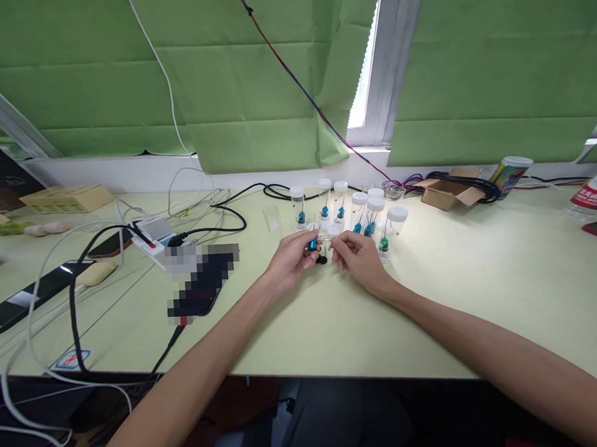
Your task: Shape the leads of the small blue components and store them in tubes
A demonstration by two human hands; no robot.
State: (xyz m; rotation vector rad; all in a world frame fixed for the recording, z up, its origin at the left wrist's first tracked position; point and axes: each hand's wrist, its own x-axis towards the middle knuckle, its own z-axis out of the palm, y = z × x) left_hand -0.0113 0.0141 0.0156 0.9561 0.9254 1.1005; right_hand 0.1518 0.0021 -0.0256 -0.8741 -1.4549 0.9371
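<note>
- Care helps most with such tiny bits: the left hand (293, 258) should hold the small blue thing (312, 244) still, and the right hand (360, 257) should move slowly and softly.
- Working low over the table (457, 302) is wise, so a dropped bit would not roll far.
- A light pinch looks best, as thin parts could bend.
- Left fingers are curled in, nearly closed, with the blue thing held in them.
- Right thumb and first finger are close together near it. I cannot tell if they meet, or if they hold anything.
- The blue thing is at the left fingertips, in front of the clear tubes (324, 197).
- It looks shiny, bright blue and short. A black bit (322, 259) sits just below; I cannot tell if they join.
- The tubes have white lids (397, 213). Most have blue bits (357, 228) inside; one has a green bit (383, 244).
</note>
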